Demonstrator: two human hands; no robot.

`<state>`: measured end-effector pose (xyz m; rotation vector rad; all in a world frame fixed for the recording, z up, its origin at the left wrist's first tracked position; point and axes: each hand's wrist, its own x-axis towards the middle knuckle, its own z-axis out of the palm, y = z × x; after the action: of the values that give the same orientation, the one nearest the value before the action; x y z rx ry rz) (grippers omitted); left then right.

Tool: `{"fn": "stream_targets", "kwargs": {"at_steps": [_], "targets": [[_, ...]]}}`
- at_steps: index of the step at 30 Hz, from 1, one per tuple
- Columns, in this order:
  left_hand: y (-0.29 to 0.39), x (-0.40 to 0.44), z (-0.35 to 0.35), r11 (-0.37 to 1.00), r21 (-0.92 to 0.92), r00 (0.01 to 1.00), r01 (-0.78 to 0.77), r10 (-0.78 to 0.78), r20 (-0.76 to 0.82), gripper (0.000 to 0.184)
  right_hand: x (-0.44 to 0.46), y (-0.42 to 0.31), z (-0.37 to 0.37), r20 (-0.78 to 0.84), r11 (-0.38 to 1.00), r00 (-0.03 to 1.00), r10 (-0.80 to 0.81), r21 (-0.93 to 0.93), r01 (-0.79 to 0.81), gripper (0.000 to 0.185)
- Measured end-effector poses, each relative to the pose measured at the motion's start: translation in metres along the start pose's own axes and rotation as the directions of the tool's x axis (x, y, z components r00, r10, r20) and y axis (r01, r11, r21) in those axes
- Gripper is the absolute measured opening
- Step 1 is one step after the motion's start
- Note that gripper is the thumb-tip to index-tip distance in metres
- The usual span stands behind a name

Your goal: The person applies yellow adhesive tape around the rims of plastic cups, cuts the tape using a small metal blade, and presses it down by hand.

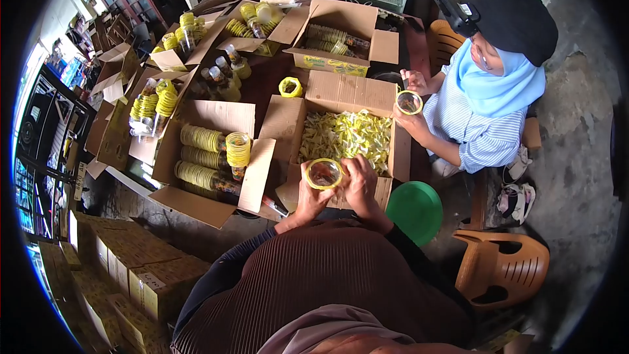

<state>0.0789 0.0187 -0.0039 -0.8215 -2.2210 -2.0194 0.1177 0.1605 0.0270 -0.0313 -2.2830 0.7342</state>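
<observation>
My left hand [310,198] is wrapped round the side of a clear cup with a yellow rim [324,173]. Dark reddish-brown contents show through its round opening. My right hand [360,187] has its fingers closed at the cup's right edge; its fingertips are partly hidden. Just beyond both hands stands an open cardboard box [344,92] filled with small yellow-and-white packets [347,132]. A similar single yellow-rimmed cup [290,87] sits on the table behind the box's left flap.
At left, a carton [204,117] holds stacks of yellow-rimmed cups; more filled cartons stand behind, including a lemon-printed box [331,62]. A person [488,85] at right holds another cup. A green round stool [415,213], orange chair [503,269] and stacked boxes [131,255] surround me.
</observation>
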Motion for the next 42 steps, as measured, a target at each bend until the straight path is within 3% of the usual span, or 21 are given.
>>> {"fn": "stream_targets", "kwargs": {"at_steps": [2, 5, 10, 12, 16, 20, 22, 24, 25, 26, 29, 31, 36, 38, 42], "targets": [[0.005, 0.003, -0.002, 0.986, -0.156, 0.998, 0.056, -0.051, 0.039, 0.065, -0.001, 0.009, 0.006, -0.112, 0.995, 0.992, 0.060, 0.084, -0.051, 0.017], [0.003, 0.010, -0.006, 0.979, -0.206, 0.999, 0.002, 0.005, 0.033, 0.052, -0.011, 0.001, -0.004, -0.059, 0.966, 0.986, 0.156, 0.215, -0.140, 0.018], [0.005, 0.014, -0.012, 0.991, -0.137, 1.000, 0.016, -0.018, -0.014, 0.048, -0.012, -0.019, -0.017, -0.096, 0.972, 0.993, 0.069, 0.232, -0.045, 0.019], [0.011, 0.016, -0.013, 0.999, -0.031, 1.000, 0.012, -0.013, -0.020, 0.047, -0.009, -0.022, -0.017, -0.094, 0.978, 0.996, -0.001, 0.205, 0.020, 0.018], [0.007, 0.016, -0.011, 0.995, -0.103, 1.000, 0.003, -0.003, 0.006, 0.043, -0.006, -0.024, -0.014, -0.040, 0.989, 0.999, 0.034, 0.145, -0.028, 0.015], [-0.001, 0.017, -0.010, 0.999, -0.051, 1.000, -0.014, 0.014, 0.012, 0.043, -0.005, -0.021, -0.009, -0.031, 0.979, 0.996, 0.086, 0.186, -0.078, 0.016], [-0.001, 0.016, -0.009, 0.992, -0.122, 0.999, 0.045, -0.044, 0.008, 0.048, -0.005, -0.019, -0.007, 0.009, 0.981, 0.994, 0.111, 0.157, -0.111, 0.015], [0.002, 0.009, -0.010, 0.985, -0.173, 0.985, 0.022, 0.008, 0.172, 0.057, -0.004, -0.010, -0.007, 0.012, 0.989, 0.995, 0.098, 0.109, -0.099, 0.014], [0.002, 0.003, -0.002, 0.978, -0.195, 0.979, 0.080, -0.040, 0.201, 0.065, -0.002, -0.006, -0.008, 0.019, 0.994, 0.996, 0.084, 0.063, -0.085, 0.014], [0.001, 0.003, -0.001, 0.981, -0.183, 0.968, 0.058, -0.010, 0.250, 0.065, 0.000, -0.001, -0.011, 0.004, 0.990, 0.997, 0.082, 0.110, -0.082, 0.015], [-0.004, 0.015, -0.009, 0.979, -0.189, 0.973, 0.074, -0.029, 0.230, 0.060, -0.005, 0.009, -0.002, -0.068, 0.979, 0.984, 0.166, 0.128, -0.156, 0.017], [0.000, 0.022, -0.010, 0.987, -0.159, 0.989, 0.025, -0.001, 0.149, 0.058, -0.007, 0.002, -0.011, -0.055, 0.940, 0.964, 0.259, 0.242, -0.239, 0.017], [-0.003, 0.024, -0.010, 0.983, -0.181, 0.991, 0.002, 0.022, 0.130, 0.055, -0.008, -0.013, -0.024, -0.036, 0.951, 0.983, 0.180, 0.261, -0.165, 0.015], [-0.002, 0.022, -0.011, 0.974, -0.217, 0.976, 0.068, -0.020, 0.216, 0.058, -0.007, -0.012, -0.024, 0.003, 0.965, 0.989, 0.148, 0.220, -0.145, 0.016], [0.006, 0.019, -0.011, 0.975, -0.216, 0.943, 0.055, 0.021, 0.331, 0.061, -0.006, 0.003, -0.016, 0.015, 0.975, 0.991, 0.131, 0.177, -0.131, 0.016]]}}
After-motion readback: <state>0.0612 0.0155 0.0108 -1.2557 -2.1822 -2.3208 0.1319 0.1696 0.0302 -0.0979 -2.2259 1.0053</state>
